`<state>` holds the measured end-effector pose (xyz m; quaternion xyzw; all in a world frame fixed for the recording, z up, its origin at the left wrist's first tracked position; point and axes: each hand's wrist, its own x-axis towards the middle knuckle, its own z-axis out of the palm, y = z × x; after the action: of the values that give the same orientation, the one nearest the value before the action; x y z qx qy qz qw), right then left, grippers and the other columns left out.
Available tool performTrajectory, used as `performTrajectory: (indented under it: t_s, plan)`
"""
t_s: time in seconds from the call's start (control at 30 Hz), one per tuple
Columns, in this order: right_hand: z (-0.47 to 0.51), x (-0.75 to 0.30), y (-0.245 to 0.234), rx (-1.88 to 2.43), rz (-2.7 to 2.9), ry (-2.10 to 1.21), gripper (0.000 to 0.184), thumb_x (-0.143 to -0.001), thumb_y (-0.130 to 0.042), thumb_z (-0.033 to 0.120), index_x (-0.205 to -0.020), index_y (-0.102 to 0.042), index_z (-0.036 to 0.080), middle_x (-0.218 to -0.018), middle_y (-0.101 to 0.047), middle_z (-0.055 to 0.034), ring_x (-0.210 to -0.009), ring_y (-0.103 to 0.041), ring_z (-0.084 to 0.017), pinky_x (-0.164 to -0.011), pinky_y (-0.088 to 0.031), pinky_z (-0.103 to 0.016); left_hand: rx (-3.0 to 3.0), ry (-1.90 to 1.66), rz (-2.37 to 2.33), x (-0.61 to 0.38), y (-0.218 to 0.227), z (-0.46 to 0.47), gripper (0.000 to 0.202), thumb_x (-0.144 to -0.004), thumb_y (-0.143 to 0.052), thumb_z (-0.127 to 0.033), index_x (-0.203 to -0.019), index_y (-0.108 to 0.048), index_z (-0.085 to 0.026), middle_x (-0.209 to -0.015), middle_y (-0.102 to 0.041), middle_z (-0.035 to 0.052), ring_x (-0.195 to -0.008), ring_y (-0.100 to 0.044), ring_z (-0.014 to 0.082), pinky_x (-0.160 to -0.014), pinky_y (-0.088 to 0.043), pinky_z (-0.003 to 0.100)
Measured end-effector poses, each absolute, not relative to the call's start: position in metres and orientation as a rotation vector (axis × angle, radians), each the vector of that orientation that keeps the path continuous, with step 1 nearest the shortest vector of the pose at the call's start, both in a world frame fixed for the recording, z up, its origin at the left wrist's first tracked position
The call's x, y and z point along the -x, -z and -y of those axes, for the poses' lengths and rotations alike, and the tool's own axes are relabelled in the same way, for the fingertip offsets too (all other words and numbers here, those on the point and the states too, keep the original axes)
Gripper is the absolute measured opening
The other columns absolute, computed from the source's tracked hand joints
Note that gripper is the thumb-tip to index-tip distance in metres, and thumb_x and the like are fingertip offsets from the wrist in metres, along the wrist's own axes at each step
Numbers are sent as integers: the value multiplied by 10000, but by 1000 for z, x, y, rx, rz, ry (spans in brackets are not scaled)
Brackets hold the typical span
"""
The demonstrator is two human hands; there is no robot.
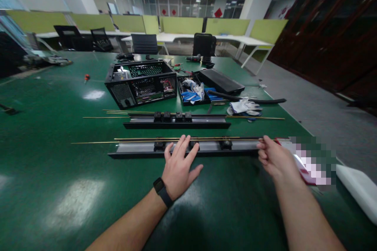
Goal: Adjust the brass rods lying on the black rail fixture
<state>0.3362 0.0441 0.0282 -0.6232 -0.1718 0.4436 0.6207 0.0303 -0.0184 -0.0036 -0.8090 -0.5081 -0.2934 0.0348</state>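
My left hand rests with fingers spread on the near black channel, its fingertips over thin brass-coloured rods. My right hand is closed in a pinch on a brass-coloured rod near the channel's right end. The rods lie lengthwise across black blocks set inside the channel. Part of one block is hidden behind my left fingers. Just beyond, a second black channel holds several black blocks, with more thin rods alongside and sticking out past its ends.
An open black computer case stands at the back. Beside it are a black tray with gloves, a dark panel and another glove. A red-edged item, partly pixelated, and a white object lie at right on the green table.
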Motion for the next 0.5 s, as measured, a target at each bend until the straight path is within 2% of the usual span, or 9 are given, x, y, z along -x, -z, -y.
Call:
performTrajectory:
  t_s: [0.17, 0.27, 0.5]
  plan:
    - [-38, -316, -28, 1387, 535, -1182, 234, -879, -741, 363, -887, -640, 152, -612, -626, 0, -291, -352, -46, -233, -207, -144, 2490, 905, 1547, -31, 5, 18, 557, -938, -652, -392, -1458, -525, -238, -1601, -410, 167, -1499, -356, 333, -1166, -251, 582]
    - [-36, -307, -26, 1378, 594, -1253, 231, -862, -758, 340, -844, -632, 147, -604, -618, 0, -284, -337, -42, -227, -183, -143, 2493, 902, 1551, -31, 5, 18, 557, -939, -650, -392, -1461, -522, -244, -1609, -399, 163, -1503, -349, 332, -1167, -245, 587]
    - [-43, -332, -28, 1434, 428, -1011, 204, -927, -670, 285, -781, -590, 167, -562, -579, 23, -288, -355, -46, -234, -208, -141, 2492, 906, 1553, -31, 3, 19, 549, -934, -654, -377, -1452, -531, -244, -1599, -412, 170, -1495, -364, 335, -1160, -255, 586]
